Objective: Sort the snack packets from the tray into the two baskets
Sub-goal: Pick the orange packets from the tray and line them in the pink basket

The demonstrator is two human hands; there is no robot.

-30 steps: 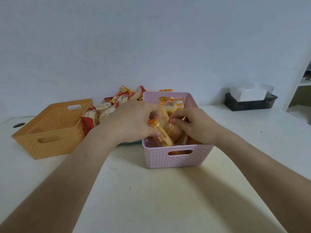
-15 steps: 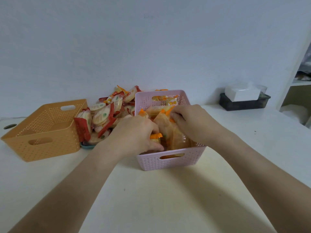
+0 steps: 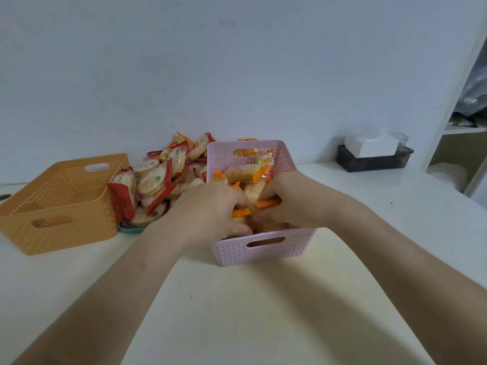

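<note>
A: Item one, the baskets?

B: A pink perforated basket [image 3: 263, 250] is sitting at the centre of the white table [image 3: 237, 312], its slotted handle wall facing the person. An orange perforated basket [image 3: 60, 206] is standing well apart at its 9 o'clock, with nothing visible inside it.

A: Item two, the stock?

B: Red-edged snack packets [image 3: 155, 180] are lying heaped between the two baskets, at 10 o'clock from the pink one. The heap is covering a teal tray [image 3: 131, 229], of which only a near edge is showing. Orange-edged snack packets [image 3: 245, 172] are filling the pink basket, some standing on end against its far wall.

A: Item three, the hands?

B: Both are reaching down into the pink basket. The left hand [image 3: 210, 209] is curling over the near left corner, fingers bent onto the orange-edged packets, thumb touching the inside of the near wall. The right hand [image 3: 292, 198] is closing on the same cluster from 3 o'clock, knuckles up, fingertips buried among the wrappers. Both are gripping packets, though which single packet each is holding cannot be told.

A: Item four, sundries?

B: A dark tray [image 3: 374, 162] holding a white box [image 3: 371, 144] is standing at 2 o'clock near the wall, beside a white shelf unit [image 3: 461, 133].
</note>
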